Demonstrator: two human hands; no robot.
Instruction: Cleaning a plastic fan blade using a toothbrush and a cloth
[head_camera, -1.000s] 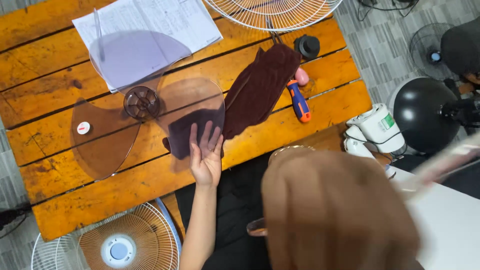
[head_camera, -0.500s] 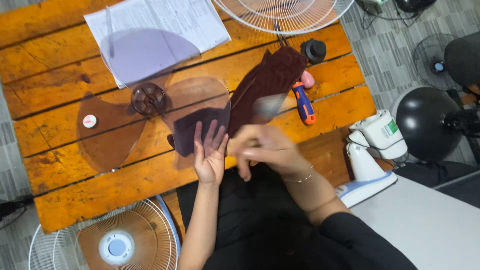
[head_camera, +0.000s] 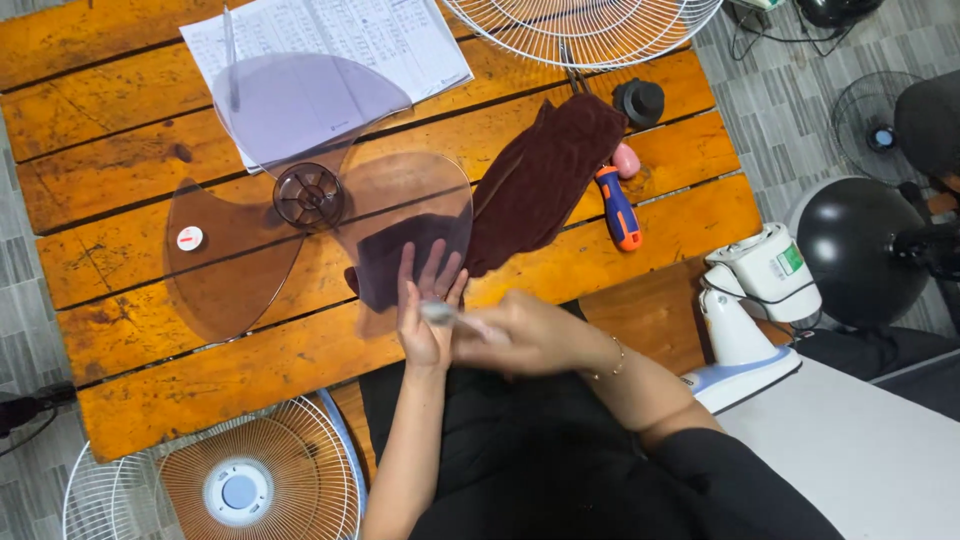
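Orange-stained wooden planks make up the table (head_camera: 130, 400) seen from the head camera, looking straight down. On it lies a clear, smoke-tinted three-bladed fan blade (head_camera: 300, 200), its ribbed hub near the middle of the table and its nearest blade reaching toward the person. The left hand (head_camera: 428, 310) lies flat and open on the near tip of that blade, fingers spread and pointing away, gripping nothing. The right hand (head_camera: 520, 335) is just beside it, touching at the base of the left palm; it is blurred, and seems to pinch a small pale object (head_camera: 440, 313) — what it is, and how tightly the fingers close on it, I cannot tell.

Under the blade's tip and running to the far right lies a dark maroon cloth (head_camera: 545, 175). Just right of the cloth is a screwdriver (head_camera: 618, 205) with a blue and orange handle, and beyond it a small black cap (head_camera: 638, 100). A printed sheet of paper (head_camera: 400, 40) sits at the far edge, partly under another blade. A white wire fan guard (head_camera: 590, 25) overhangs the far right — a second guard (head_camera: 230, 485) is at the near left, below the table.
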